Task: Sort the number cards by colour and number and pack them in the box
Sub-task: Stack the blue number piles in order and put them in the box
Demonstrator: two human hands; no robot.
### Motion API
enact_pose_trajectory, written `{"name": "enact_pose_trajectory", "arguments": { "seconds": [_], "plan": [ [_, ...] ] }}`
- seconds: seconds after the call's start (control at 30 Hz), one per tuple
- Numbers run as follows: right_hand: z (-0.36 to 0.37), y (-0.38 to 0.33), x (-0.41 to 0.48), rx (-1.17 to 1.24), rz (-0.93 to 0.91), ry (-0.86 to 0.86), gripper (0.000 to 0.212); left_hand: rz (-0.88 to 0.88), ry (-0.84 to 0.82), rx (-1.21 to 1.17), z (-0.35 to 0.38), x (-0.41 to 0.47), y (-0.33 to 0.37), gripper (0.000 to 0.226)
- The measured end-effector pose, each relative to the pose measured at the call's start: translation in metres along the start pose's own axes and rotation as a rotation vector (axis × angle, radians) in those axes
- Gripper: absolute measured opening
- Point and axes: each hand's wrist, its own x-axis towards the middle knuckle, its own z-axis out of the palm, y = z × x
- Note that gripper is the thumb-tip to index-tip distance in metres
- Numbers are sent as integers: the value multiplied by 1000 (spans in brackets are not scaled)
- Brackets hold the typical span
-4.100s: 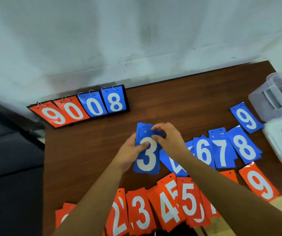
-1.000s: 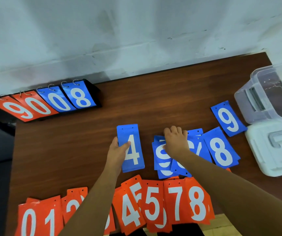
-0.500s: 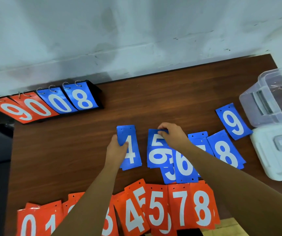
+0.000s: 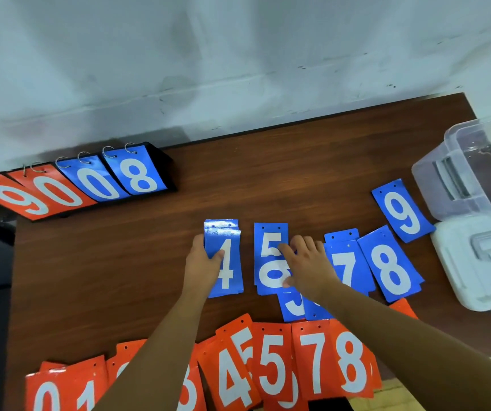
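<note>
My left hand (image 4: pixel 201 262) grips a stack of blue cards (image 4: pixel 226 256) with a 4 on top, held against the table. To its right lie a blue 5 card (image 4: pixel 270 238) and a blue 6 card (image 4: pixel 269 278) overlapping it. My right hand (image 4: pixel 308 266) rests on these with spread fingers, thumb on the 5. Blue 7 (image 4: pixel 346 268), 8 (image 4: pixel 389 268) and 9 (image 4: pixel 402 213) cards lie further right. A row of orange cards (image 4: pixel 271 363), numbered 0 to 8, runs along the near edge. The clear box (image 4: pixel 451 176) stands at the right edge.
A black flip scoreboard (image 4: pixel 90 179) showing 9 0 0 8 stands at the back left. The box's white lid (image 4: pixel 475 262) lies in front of the box. More blue cards (image 4: pixel 293 305) poke out under my right wrist. A pale wall runs behind the brown table (image 4: pixel 105 262).
Four seconds ago both hands held the blue stack with 3 on top; now a 4 tops it. My right hand has slid from the top of the 5 card down over the 5 and 6.
</note>
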Motion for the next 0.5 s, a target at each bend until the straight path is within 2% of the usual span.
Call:
{"name": "enact_pose_trajectory", "arguments": {
  "seconds": [0.1,0.27,0.37,0.43,0.5],
  "plan": [
    [-3,6,5,42,31,45,72,13,2,-9,-1,-1,1,37],
    [-15,33,11,144,141,113,36,10,-2,-25,-2,-4,2,40],
    [-19,45,9,236,265,217,39,15,-3,-27,-1,-7,2,39],
    [-20,40,-1,236,215,297,35,10,-7,-41,-1,-9,2,38],
    [-17,25,-19,282,66,204,26,11,-7,-52,-2,-13,2,37]
  ]
}}
